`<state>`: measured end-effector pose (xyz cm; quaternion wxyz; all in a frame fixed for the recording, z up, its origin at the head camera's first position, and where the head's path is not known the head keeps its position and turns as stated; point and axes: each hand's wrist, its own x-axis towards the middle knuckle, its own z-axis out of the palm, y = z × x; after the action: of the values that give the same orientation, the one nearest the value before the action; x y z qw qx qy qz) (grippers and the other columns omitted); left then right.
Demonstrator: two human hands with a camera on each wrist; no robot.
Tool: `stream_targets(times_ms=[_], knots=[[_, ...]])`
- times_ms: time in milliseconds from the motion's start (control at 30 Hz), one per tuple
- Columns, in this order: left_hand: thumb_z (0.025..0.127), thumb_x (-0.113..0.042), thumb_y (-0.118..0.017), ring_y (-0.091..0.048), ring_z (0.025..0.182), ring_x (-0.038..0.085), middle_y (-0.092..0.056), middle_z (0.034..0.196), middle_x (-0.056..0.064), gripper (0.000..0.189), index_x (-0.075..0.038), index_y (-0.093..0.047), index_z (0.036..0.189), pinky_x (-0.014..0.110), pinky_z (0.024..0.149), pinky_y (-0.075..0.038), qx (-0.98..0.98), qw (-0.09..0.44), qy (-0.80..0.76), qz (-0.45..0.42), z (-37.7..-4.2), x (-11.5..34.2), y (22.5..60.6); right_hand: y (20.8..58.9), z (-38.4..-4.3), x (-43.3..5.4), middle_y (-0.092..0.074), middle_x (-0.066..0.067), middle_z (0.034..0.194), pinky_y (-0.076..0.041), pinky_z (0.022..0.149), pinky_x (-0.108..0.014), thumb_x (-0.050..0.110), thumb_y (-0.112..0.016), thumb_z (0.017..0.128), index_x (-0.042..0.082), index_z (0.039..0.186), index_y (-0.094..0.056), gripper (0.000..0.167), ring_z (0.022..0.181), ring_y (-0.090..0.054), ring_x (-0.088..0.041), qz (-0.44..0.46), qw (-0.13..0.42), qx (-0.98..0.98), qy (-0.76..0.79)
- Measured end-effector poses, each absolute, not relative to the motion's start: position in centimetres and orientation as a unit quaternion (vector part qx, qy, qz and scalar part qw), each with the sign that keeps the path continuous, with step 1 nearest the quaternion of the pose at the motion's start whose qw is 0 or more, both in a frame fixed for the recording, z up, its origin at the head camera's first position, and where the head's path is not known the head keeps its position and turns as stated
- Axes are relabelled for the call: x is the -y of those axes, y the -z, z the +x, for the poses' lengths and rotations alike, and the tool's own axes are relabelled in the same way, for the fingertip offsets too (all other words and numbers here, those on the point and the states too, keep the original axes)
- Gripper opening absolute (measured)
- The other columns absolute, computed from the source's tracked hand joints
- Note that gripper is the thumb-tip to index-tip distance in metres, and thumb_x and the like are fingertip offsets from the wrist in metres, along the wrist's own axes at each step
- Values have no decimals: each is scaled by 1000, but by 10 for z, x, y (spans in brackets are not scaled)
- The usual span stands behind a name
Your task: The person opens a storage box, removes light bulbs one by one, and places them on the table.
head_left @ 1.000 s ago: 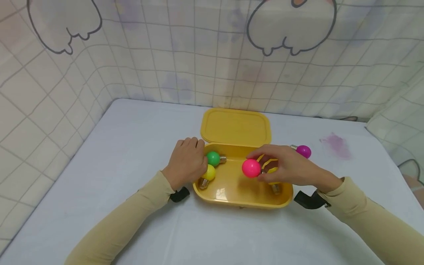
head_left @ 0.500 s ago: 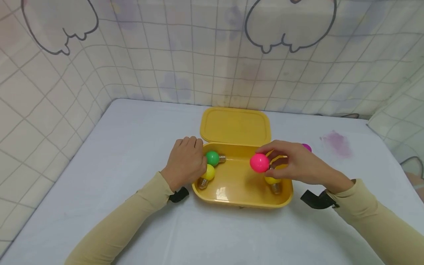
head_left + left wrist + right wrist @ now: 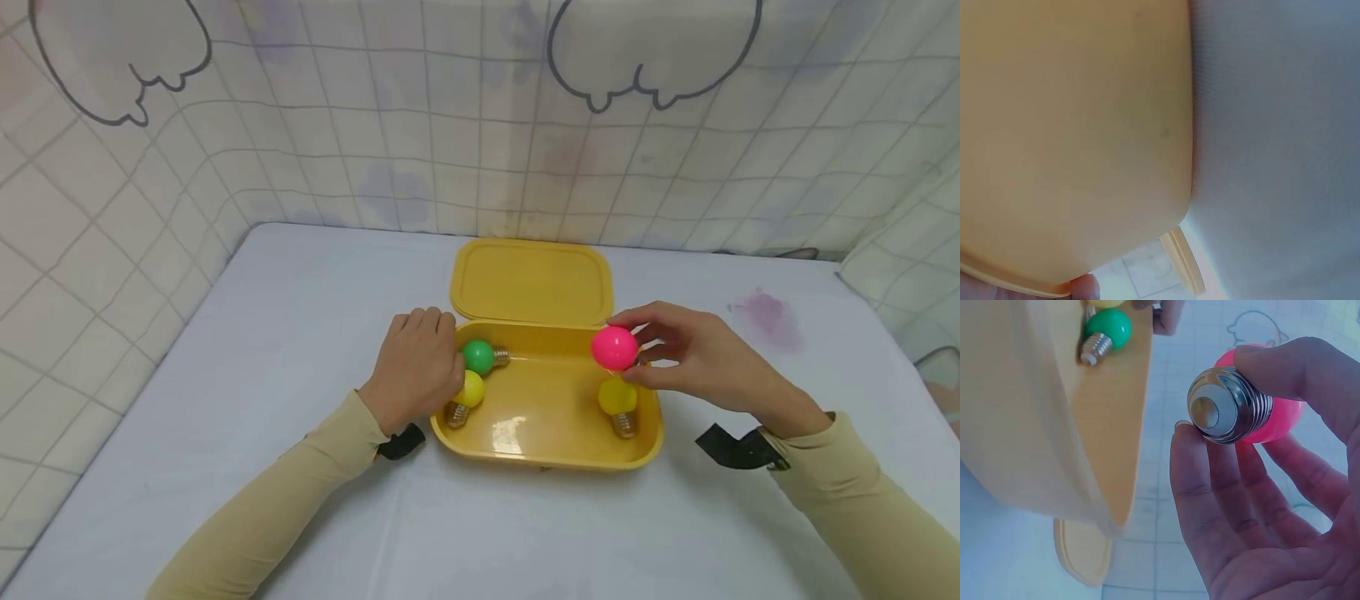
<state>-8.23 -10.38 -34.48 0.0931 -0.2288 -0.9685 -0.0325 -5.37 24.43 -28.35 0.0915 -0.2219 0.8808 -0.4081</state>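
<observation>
My right hand (image 3: 693,354) pinches a pink light bulb (image 3: 615,347) between thumb and fingers, above the right end of a yellow plastic box (image 3: 540,457). In the right wrist view the bulb's metal screw base (image 3: 1225,406) faces the camera. My left hand (image 3: 416,367) grips the box's left rim; its fingertips (image 3: 1085,287) show at the rim in the left wrist view. Inside the box, a green bulb (image 3: 477,357) and a yellow bulb (image 3: 470,389) lie beside my left hand. Another yellow bulb (image 3: 617,396) lies at the right end, below the pink one.
Behind the box lies its flat yellow lid (image 3: 532,282). A white cloth covers the table (image 3: 337,275), with a pinkish stain (image 3: 767,318) at the right. A grid-patterned curtain (image 3: 480,125) stands along the back and sides.
My right hand has carried the pink bulb rightward and toward the back, uncovering the right yellow bulb. A purple bulb on the table is now hidden behind that hand. The left hand stays on the rim.
</observation>
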Motion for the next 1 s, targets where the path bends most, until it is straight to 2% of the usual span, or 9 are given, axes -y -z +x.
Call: stream_targets(times_ms=[267, 500, 800, 1000], knots=[[97, -21, -47, -42, 79, 27, -44, 82, 8, 19, -3, -51, 93, 39, 78, -35, 969, 92, 34, -226, -81, 105, 345, 290, -54, -258, -66, 5, 128, -55, 89, -13, 17, -83, 86, 22, 136, -63, 53, 105, -68, -4, -202, 50, -890, 405], [96, -21, -48, -39, 77, 27, -43, 81, 8, 18, -4, -50, 91, 37, 73, -28, 969, 92, 33, -225, -81, 103, 344, 291, -52, -273, -70, 11, 122, -59, 83, -17, 15, -83, 87, 25, 133, -65, 51, 105, -70, -3, -142, 36, -891, 431], [96, -20, -48, -38, 76, 26, -42, 81, 8, 17, -3, -50, 92, 35, 72, -25, 970, 82, 41, -225, -81, 103, 343, 291, -53, -294, -69, 10, 123, -59, 81, -17, 2, -80, 86, 13, 137, -62, 55, 103, -71, -4, -123, 6, -870, 477], [95, -19, -48, -38, 75, 26, -42, 80, 8, 17, -3, -49, 91, 35, 72, -25, 970, 81, 42, -227, -81, 103, 343, 292, -56, -306, -66, 15, 125, -58, 80, -14, 3, -79, 87, 14, 139, -60, 56, 104, -69, 1, -102, -17, -879, 465]])
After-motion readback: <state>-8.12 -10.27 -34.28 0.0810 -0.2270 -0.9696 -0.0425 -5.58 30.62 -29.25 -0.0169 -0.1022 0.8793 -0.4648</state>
